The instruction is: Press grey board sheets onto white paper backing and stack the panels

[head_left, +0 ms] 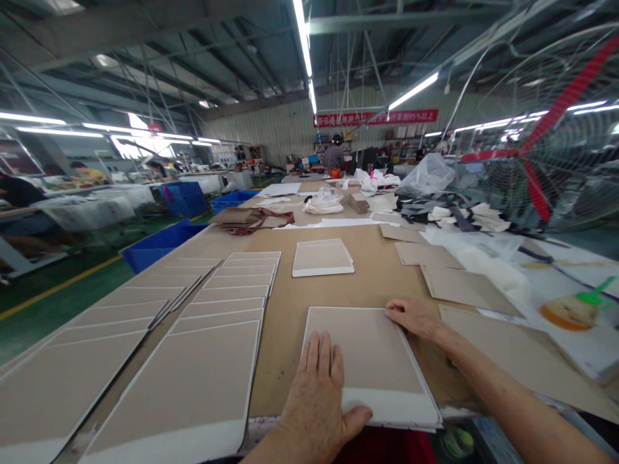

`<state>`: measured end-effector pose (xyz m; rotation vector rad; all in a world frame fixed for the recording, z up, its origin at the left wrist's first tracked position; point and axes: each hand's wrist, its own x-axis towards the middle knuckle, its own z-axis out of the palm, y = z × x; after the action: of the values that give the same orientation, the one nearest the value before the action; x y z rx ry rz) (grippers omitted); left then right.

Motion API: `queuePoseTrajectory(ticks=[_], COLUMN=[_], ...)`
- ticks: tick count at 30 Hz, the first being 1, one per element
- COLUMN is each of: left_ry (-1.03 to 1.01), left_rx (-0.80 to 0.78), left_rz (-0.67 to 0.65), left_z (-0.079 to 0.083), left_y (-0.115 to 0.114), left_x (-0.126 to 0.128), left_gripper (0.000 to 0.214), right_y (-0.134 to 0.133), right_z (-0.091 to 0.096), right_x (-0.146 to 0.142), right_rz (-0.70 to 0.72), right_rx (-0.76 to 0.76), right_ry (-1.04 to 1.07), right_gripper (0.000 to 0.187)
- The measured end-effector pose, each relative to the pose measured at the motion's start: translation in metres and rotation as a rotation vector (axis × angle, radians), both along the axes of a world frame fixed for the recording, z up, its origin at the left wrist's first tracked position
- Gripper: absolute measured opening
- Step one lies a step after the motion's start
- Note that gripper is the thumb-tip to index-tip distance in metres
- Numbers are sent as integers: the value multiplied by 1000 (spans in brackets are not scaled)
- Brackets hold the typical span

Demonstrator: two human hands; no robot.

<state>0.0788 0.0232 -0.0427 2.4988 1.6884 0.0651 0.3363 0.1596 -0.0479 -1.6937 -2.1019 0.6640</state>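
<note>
In front of me lies a stack of beige rectangular panels (374, 354) with white borders and a wider white strip along the near edge. My left hand (316, 396) rests flat on the left part of the top panel, fingers stretched out and thumb on the white strip. At the far right corner, my right hand (413, 320) pinches the panel's edge between thumb and fingers. Beyond the stack sits a smaller pile of similar panels (323, 256). Overlapping rows of bordered panels (193, 380) spread out to the left.
Plain beige sheets (469, 287) line the table's right side. A bottle with a green nozzle (575, 310) lies past them, near a large red-bladed fan (525, 151). Dark and pale scraps (449, 209) are heaped farther back. Blue bins (159, 245) stand left of the table; people work in the distance.
</note>
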Motion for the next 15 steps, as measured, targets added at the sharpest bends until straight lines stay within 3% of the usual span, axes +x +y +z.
queuePoseTrajectory(ticks=[6, 11, 15], left_ry=[-27, -40, 5], left_rx=[48, 99, 170], left_rz=[-14, -8, -80], left_z=[-9, -15, -24], left_y=[0, 1, 4], left_x=[-4, -9, -15], left_gripper=[99, 100, 91], right_y=[-3, -25, -45], right_z=[13, 21, 22], right_x=[-1, -17, -27], right_rz=[-119, -153, -94], right_rx=[14, -200, -399], right_ry=[403, 852, 1008], right_gripper=[22, 38, 42])
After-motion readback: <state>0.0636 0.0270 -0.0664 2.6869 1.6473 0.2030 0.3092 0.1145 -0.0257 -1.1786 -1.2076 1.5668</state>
